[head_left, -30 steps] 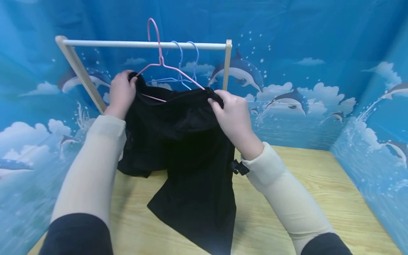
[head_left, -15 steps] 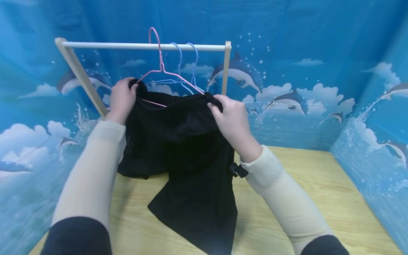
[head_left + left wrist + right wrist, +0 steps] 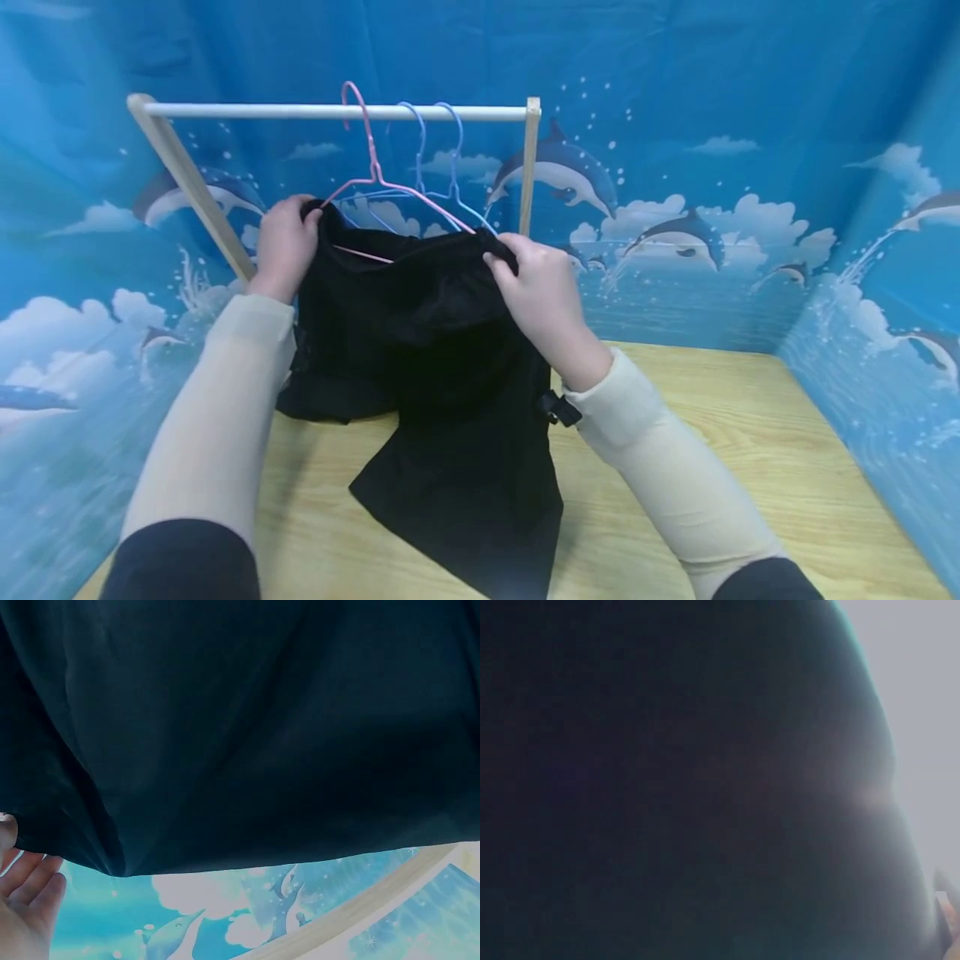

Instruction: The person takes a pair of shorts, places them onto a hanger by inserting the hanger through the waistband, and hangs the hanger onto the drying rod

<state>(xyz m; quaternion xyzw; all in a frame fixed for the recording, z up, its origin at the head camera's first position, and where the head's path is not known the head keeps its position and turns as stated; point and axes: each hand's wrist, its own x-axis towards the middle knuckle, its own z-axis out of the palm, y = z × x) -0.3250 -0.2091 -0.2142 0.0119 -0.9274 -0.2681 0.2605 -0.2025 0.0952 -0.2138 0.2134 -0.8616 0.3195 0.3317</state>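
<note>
Black trousers [image 3: 457, 333] hang from a pink wire hanger [image 3: 375, 171], whose arms run inside the open waistband. My left hand [image 3: 285, 246] pinches the waistband near the hanger's left end. At the other end, my right hand [image 3: 543, 292] pinches the waistband between thumb and fingers. The hanger's hook straddles the white rail [image 3: 247, 111], its top a little above it; whether it bears weight I cannot tell. Dark cloth [image 3: 225, 750] fills most of the left wrist view, with part of my left hand at its edge. In the right wrist view, cloth [image 3: 690, 780] hides nearly everything.
Two blue hangers [image 3: 455, 158] hang on the rail right of the pink one. Wooden posts [image 3: 529, 175] hold the rail at both ends. Below lies a wood-grain table [image 3: 712, 433], enclosed by blue dolphin-print curtains [image 3: 697, 50]. The lower trouser leg reaches the table's front.
Both hands have lowered the trousers and pink hanger slightly. The hook has come down from high above the rail to close over it. My grip on the waistband stays the same.
</note>
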